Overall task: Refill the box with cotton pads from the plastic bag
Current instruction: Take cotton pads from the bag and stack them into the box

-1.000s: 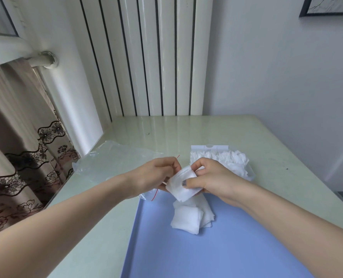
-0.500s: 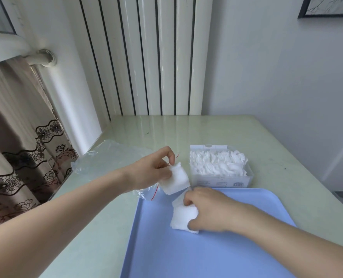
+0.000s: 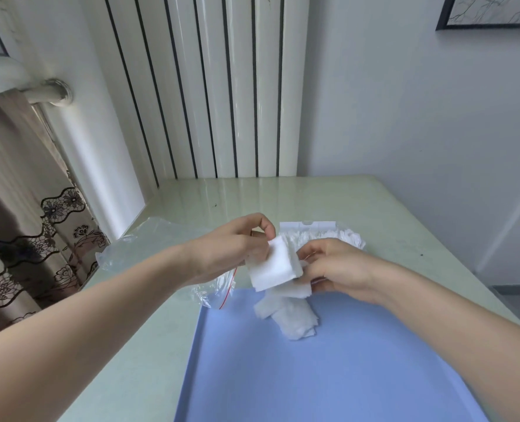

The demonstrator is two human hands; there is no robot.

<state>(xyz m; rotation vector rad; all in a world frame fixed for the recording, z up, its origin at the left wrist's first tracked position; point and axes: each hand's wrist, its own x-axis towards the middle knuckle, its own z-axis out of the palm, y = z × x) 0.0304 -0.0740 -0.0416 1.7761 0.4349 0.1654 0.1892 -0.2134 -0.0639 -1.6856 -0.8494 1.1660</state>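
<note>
My left hand pinches a stack of white cotton pads by its upper left edge, above the far edge of the blue tray. My right hand grips more pads against the stack's right and lower side. A loose heap of pads lies on the tray just below. The clear box, packed with white pads, stands behind my hands and is mostly hidden. The clear plastic bag with a red seal line lies flat on the table under my left forearm.
The pale green table meets a white ribbed radiator at the back and a white wall on the right. A patterned curtain hangs beyond the table's left edge. The blue tray covers the near right part of the table.
My right hand has lifted from the heap on the tray with more pads and brought them to the stack in my left hand. The box is now mostly covered by my hands.
</note>
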